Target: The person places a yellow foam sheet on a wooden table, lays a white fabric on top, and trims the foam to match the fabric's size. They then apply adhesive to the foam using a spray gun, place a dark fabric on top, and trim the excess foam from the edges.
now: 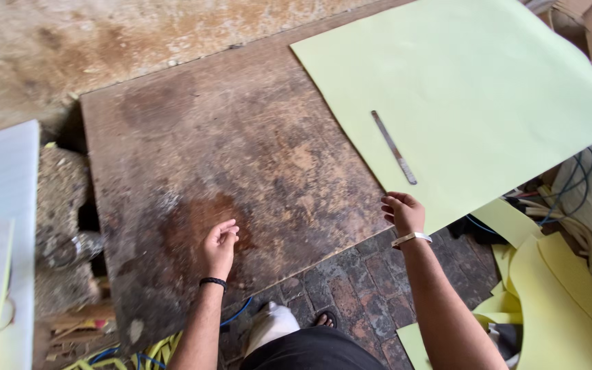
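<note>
Plywood came first to the eye: a big, stained brown board [227, 178] lay flat on the ground, its near edge hanging over a dark brick floor [358, 288]. Across its far right part spread a large pale yellow-green sheet [460, 89], running off the board toward the right, its long side slanting from upper left down to lower right. Off-cuts of the same yellow material [556, 288] were heaped at the right beside a tangle of blue and white cables [577, 199]. At the left edge stood a white foam-like panel [1, 205].

On the sheet lay a slim metal ruler [394, 147], its long axis running diagonally, the lower end pointing down toward the person's right hand.

That right hand [403, 212], with a pale band at the wrist, was at the sheet's near corner, fingers curled and closed on the edge of the sheet. The ruler lay just up and away from it, apart, and far nearer to this hand than to the other.

The left hand [219, 248], a dark band at its wrist, rested on the bare board well left of the sheet, fingers loosely bent and holding nothing that I could make out.
</note>
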